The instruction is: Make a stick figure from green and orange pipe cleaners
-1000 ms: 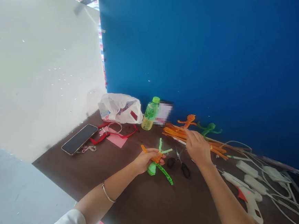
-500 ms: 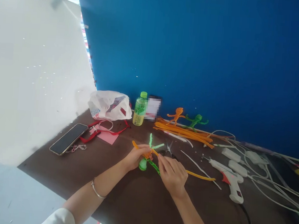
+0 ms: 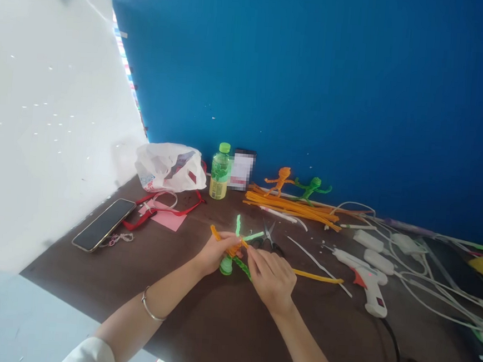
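In my left hand (image 3: 214,255) is a small pipe-cleaner figure (image 3: 226,266), pinched between thumb and fingers. Its round light-green head points toward me, its light-green legs point away, and a darker green twisted arm sticks out to the right. Orange pipe cleaner is wound around its middle, with one end poking out above my left hand. Close beside it, my right hand (image 3: 273,277) is closed on the orange pipe cleaner (image 3: 317,277), whose long tail runs out to the right past my fingers. Scissors (image 3: 268,236) lie just beyond my right hand, partly hidden by it.
Behind are orange pipe cleaners (image 3: 292,206), finished orange (image 3: 283,178) and green (image 3: 314,189) figures, a bottle (image 3: 220,174) and a plastic bag (image 3: 169,167). A glue gun (image 3: 369,280) and white cables (image 3: 422,273) lie right; a phone (image 3: 104,224) lies left.
The view has shifted slightly, so everything sits a little further left. Both hands keep their hold on the figure and the orange pipe cleaner, with hardly any movement between them.
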A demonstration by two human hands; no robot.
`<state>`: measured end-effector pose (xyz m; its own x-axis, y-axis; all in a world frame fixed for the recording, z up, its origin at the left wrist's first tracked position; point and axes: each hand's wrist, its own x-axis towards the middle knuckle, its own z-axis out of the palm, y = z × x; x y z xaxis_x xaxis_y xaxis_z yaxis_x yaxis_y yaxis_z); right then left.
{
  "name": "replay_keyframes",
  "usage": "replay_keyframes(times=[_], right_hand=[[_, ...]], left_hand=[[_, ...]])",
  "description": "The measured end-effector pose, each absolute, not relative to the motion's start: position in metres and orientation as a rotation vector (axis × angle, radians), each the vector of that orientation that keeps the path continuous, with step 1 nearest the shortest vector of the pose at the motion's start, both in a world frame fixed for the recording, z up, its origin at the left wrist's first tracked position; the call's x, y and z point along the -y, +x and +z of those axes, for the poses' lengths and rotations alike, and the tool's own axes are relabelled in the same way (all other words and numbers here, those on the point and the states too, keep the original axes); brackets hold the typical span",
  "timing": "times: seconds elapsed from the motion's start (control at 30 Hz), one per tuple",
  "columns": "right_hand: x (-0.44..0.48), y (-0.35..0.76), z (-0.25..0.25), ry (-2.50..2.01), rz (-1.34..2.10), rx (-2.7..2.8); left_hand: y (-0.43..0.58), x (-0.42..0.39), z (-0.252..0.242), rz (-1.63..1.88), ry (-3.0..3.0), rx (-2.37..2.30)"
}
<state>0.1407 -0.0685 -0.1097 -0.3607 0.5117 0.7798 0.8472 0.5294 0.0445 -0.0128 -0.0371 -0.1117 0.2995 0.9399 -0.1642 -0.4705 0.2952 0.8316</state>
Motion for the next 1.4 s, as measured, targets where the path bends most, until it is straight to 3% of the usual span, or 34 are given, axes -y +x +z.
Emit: replay_keyframes(times=[0.57, 0.8, 0.9, 1.13, 1.4], right_hand=[[0.071, 0.14, -0.105, -1.064, -0.649, 2.149], [0.073, 0.139, -0.104, -1.071, -0.498, 2.119], [0.071, 0.139, -0.106, -1.08, -0.284, 2.03], [0.056, 0.161, -0.091, -1.201, 0.789, 1.923], [0.021, 0.184, -0.053, -1.34, 1.111, 2.222]], left_hand=[[-0.01, 0.039, -0.11, 1.168, 0.708, -0.834], [-0.008, 0.038, -0.11, 1.122, 0.678, -0.77], [-0.01, 0.036, -0.111, 1.084, 0.64, -0.718], [-0.015, 0.039, -0.109, 0.905, 0.634, -0.578], [-0.011, 0.046, -0.108, 0.828, 0.767, -0.677]])
